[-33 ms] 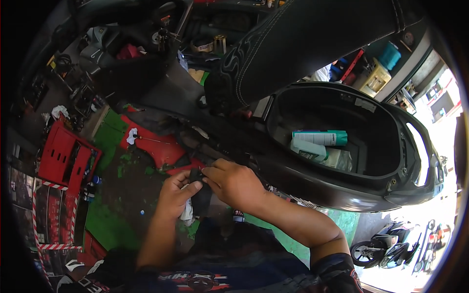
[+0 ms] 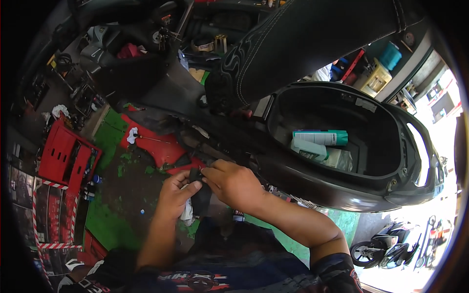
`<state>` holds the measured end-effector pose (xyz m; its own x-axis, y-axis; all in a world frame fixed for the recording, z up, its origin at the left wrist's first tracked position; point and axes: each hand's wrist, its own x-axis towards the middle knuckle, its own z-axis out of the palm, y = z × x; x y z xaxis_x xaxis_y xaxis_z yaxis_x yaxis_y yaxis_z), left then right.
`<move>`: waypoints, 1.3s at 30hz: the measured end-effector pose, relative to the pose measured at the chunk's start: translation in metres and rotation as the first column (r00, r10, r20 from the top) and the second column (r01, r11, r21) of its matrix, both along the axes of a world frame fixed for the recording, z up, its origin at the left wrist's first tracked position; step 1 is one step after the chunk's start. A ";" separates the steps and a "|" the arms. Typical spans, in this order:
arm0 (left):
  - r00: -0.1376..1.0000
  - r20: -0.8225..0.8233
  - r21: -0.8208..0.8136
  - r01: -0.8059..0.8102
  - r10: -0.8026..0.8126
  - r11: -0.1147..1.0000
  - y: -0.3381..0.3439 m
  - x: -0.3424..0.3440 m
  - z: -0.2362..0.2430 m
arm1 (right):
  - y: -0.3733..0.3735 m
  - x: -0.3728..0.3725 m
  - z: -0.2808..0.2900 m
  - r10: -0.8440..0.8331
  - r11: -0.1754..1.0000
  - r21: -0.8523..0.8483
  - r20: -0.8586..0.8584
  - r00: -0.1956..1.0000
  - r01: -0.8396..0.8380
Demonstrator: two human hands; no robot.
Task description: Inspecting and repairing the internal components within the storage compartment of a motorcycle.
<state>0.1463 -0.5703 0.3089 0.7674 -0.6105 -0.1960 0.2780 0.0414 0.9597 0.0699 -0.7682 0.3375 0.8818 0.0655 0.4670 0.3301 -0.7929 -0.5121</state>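
My left hand pinches a small dark part between thumb and fingers; its exact kind does not show. Close against it on the right, my right hand has its fingers bent together at the same part. Whatever sits between those fingertips is too small to make out. Both hands are beside the dark scooter body, below its uncovered side. The scooter's seat is tilted up over the storage bucket. A green-and-white spray can and a pale bottle lie inside the bucket.
A red body panel rests on the green-and-dark floor beyond my hands, with a screwdriver and white cloth on it. At the left stands a red metal cabinet. Another motorcycle is parked at the lower right.
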 end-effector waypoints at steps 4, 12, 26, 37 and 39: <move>0.999 0.017 0.015 -0.047 0.047 0.999 0.004 -0.007 -0.001 | 0.009 0.000 -0.014 0.025 0.999 0.037 0.053 0.998 -0.027; 0.957 0.278 0.394 -0.036 -0.081 0.918 0.021 -0.019 0.006 | 0.024 0.000 -0.044 0.086 0.986 0.155 -0.123 0.989 -0.067; 0.889 0.236 0.507 -0.456 0.392 0.731 0.181 -0.001 -0.135 | 0.065 0.021 -0.169 0.163 0.979 0.195 -0.593 0.789 -0.056; 0.436 -0.349 0.365 -0.752 0.829 0.549 0.271 0.038 -0.236 | 0.134 0.075 -0.341 0.017 0.995 0.063 -0.859 0.511 0.073; 0.446 -0.508 0.288 -0.718 0.737 0.634 0.281 0.057 -0.265 | 0.142 0.082 -0.381 -0.149 0.965 -0.027 -0.877 0.457 0.262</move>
